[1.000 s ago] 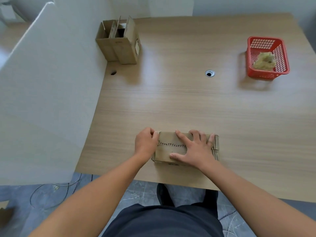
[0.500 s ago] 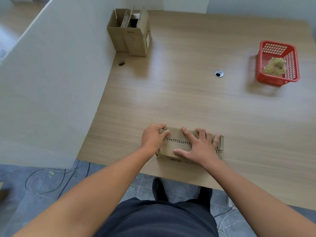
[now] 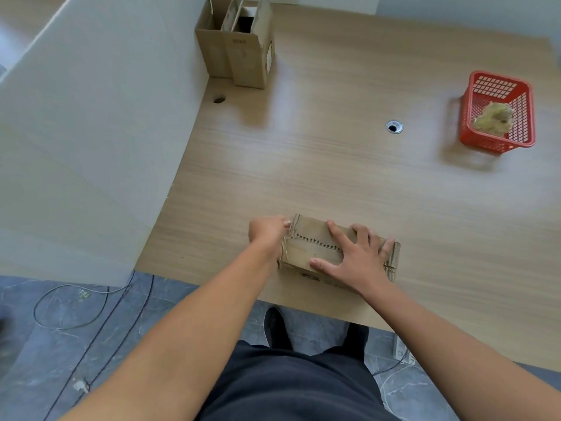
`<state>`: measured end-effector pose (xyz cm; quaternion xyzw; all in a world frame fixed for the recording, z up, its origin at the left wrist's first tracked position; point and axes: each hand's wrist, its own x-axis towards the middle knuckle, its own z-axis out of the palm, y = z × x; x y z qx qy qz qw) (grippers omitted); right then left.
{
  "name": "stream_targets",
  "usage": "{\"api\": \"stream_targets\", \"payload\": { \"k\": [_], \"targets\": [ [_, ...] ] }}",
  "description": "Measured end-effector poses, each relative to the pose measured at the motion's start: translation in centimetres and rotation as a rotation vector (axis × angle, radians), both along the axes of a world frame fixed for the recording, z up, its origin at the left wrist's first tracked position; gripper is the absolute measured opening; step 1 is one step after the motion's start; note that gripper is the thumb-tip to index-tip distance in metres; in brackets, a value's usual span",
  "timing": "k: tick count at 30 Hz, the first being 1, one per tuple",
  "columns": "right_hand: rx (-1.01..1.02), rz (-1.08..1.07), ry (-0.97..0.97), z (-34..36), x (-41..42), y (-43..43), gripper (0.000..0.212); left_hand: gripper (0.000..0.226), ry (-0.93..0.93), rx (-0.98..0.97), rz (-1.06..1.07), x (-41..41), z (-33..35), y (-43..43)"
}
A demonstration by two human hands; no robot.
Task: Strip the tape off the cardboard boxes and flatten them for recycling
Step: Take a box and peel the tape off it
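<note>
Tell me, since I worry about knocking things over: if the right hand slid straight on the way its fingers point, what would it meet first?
The right hand lies flat on the near cardboard box, fingers pointing up-left. Past the box edge, bare table follows; the upright open boxes at the far corner look roughly in line, though depth is unclear.

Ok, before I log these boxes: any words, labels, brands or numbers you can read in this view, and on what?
None can be read.
Dark print on the front of the upright boxes: too blurred.
Pale label on their right side: too small, seen edge-on.
Dark marks on the near side of the box under the hands: blurred.
Red basket: no text visible.
</note>
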<state>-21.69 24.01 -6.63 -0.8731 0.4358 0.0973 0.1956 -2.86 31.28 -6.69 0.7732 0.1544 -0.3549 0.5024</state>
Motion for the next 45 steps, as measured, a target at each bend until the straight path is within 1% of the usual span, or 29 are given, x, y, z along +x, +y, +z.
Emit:
{"api": "stream_targets", "payload": {
  "k": [1,2,3,6,9,10,13,14,16,18,19,21,22,23,24,25,26,27,29,31,33,35,37,38,39,41,42,43,45],
  "targets": [
    [0.009,-0.022,0.007,0.1,0.2,0.0,0.102,0.015,0.138,-0.090,0.125,0.2,0.1,0.3],
    [0.017,-0.040,0.019,0.1,0.3,0.0,0.102,0.016,0.184,-0.157,0.158,0.2,0.0,0.9],
    [0.019,-0.054,0.029,0.1,0.5,0.1,0.102,0.019,0.145,-0.190,0.086,0.0,-0.3,1.5],
    [0.000,-0.056,0.036,-0.1,0.6,0.1,0.102,0.025,-0.078,-0.325,-0.240,-0.7,-0.5,4.1],
    [0.011,-0.058,0.063,0.1,0.6,0.1,0.102,0.021,-0.128,-0.492,-0.512,-0.6,-0.4,5.8],
    [0.015,-0.060,0.075,0.3,0.7,0.1,0.102,0.024,-0.131,-0.493,-0.598,-0.5,-0.4,6.1],
    [0.006,-0.053,0.103,0.8,1.0,0.2,0.102,0.060,-0.181,-0.368,-0.871,0.1,-0.5,7.3],
    [-0.001,-0.047,0.109,0.9,1.0,0.2,0.103,0.065,-0.179,-0.342,-0.940,0.4,-0.5,7.7],
    [-0.006,-0.043,0.115,1.0,0.9,0.3,0.104,0.063,-0.210,-0.312,-1.075,1.4,-0.7,8.7],
    [-0.016,-0.040,0.115,0.9,0.9,0.4,0.105,0.061,-0.352,-0.283,-1.171,2.5,-1.2,9.3],
    [-0.021,-0.040,0.116,0.9,0.8,0.4,0.105,0.057,-0.411,-0.270,-1.154,2.7,-1.1,9.5],
    [-0.021,-0.045,0.118,1.1,0.9,0.4,0.103,0.035,-0.509,-0.212,-1.009,2.1,-1.0,9.9],
    [-0.018,-0.049,0.119,1.1,1.0,0.5,0.102,0.029,-0.582,-0.165,-0.944,1.5,-1.2,10.2],
    [-0.016,-0.052,0.122,1.2,1.0,0.5,0.102,0.035,-0.658,-0.115,-0.901,0.6,-1.3,10.6],
    [-0.015,-0.054,0.129,1.4,1.1,0.6,0.102,0.040,-0.700,-0.086,-0.867,-0.4,-1.6,10.8],
    [-0.016,-0.054,0.139,1.4,1.3,0.7,0.103,0.040,-0.713,-0.076,-0.817,-1.2,-1.7,11.0],
    [-0.022,-0.053,0.150,1.5,1.4,0.8,0.104,0.037,-0.695,-0.093,-0.749,-1.8,-1.8,11.0],
    [-0.032,-0.047,0.166,1.5,1.5,0.9,0.106,0.040,-0.644,-0.119,-0.681,-2.2,-1.8,11.0],
    [-0.036,0.009,0.204,1.5,1.5,1.2,0.113,0.058,-0.581,-0.151,-0.618,-2.4,-1.9,10.7],
    [-0.002,0.101,0.213,1.3,1.2,1.7,0.121,0.049,-0.606,-0.147,-0.589,-2.1,-2.2,10.1],
    [-0.002,0.138,0.177,0.9,0.8,2.5,0.124,0.037,-0.576,-0.141,-0.526,-1.3,-2.1,9.5],
    [-0.033,0.106,0.120,0.6,0.9,3.3,0.119,0.033,-0.550,-0.162,-0.497,-0.3,-2.3,9.0],
    [-0.053,0.064,0.085,0.4,1.3,3.9,0.109,0.029,-0.574,-0.118,-0.461,-0.2,-2.9,8.5],
    [-0.049,0.050,0.082,0.5,1.6,4.0,0.105,0.027,-0.493,-0.111,-0.385,-0.4,-3.4,8.3],
    [-0.040,0.039,0.084,0.5,1.8,4.1,0.103,0.026,-0.322,-0.152,-0.265,-0.8,-3.8,8.1],
    [-0.020,0.024,0.085,0.8,2.1,4.2,0.100,0.015,0.121,-0.355,0.018,-1.9,-3.8,7.4],
    [-0.011,0.022,0.083,0.9,2.2,4.2,0.099,0.011,0.221,-0.418,0.097,-2.3,-4.0,7.2],
    [-0.005,0.024,0.081,1.0,2.2,4.3,0.098,0.009,0.218,-0.413,0.076,-2.5,-4.0,7.1],
    [0.005,0.032,0.081,1.2,2.2,4.5,0.099,0.015,0.088,-0.336,-0.063,-2.4,-4.4,7.3]
  ]
}}
